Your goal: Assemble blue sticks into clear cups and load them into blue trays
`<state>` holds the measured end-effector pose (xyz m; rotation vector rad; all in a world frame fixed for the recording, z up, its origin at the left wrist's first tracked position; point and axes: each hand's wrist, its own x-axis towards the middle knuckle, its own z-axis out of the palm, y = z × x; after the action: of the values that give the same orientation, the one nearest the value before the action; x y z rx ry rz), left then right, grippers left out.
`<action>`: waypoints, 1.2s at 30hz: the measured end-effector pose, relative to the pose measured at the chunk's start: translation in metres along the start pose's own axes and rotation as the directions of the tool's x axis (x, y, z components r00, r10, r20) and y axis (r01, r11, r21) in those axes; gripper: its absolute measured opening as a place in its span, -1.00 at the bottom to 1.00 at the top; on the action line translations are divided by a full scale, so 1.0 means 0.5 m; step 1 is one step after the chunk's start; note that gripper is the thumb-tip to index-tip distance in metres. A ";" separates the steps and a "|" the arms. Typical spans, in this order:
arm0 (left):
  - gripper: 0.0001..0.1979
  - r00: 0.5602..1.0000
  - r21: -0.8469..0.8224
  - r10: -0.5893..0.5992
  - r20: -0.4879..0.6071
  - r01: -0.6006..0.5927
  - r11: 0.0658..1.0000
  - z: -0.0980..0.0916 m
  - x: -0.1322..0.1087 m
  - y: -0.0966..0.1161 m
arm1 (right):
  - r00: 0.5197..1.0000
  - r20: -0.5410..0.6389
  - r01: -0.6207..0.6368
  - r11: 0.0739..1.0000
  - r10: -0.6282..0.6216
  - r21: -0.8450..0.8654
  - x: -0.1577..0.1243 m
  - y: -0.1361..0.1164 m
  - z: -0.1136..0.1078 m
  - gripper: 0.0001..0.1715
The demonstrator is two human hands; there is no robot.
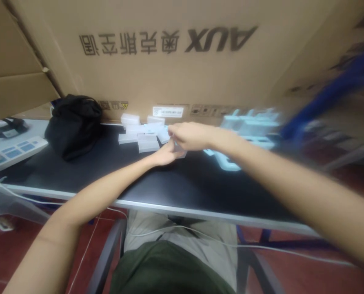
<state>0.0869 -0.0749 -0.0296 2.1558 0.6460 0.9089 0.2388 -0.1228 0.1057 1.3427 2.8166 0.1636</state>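
Several pale boxes (148,143), just beside left grip (167,154), right grip (190,136) adjacent

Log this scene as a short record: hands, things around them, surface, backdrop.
Left hand: left hand at the right end of the pile, fingers against the other hand
Right hand: right hand meeting it from above
Held item: mostly hidden by the hands; cannot tell
Pile: small whitish boxes, loosely grouped
Right of hands: pale-blue plastic parts, blurred, partly behind the forearm
Left of pile: black bag
Surface: black tabletop
Backdrop: large carton, "AUX" printed upside down
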 end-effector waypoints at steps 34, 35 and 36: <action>-0.44 0.974 0.657 -0.061 0.219 -0.101 0.747 -0.030 -0.022 0.048 | 0.845 -0.492 0.009 0.913 0.210 0.407 -0.088 0.004 0.172 -0.59; -0.45 0.976 0.664 -0.065 0.208 -0.092 0.742 -0.030 -0.022 0.050 | 0.841 -0.501 0.021 0.913 0.205 0.408 -0.088 0.004 0.171 -0.60; -0.46 0.979 0.671 -0.068 0.192 -0.080 0.737 -0.030 -0.023 0.053 | 0.836 -0.512 0.033 0.913 0.198 0.406 -0.088 0.005 0.170 -0.60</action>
<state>0.0730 -0.0931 -0.0065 2.8509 0.9750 0.4604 0.2737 -0.1482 0.0199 1.7444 3.4080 -0.0515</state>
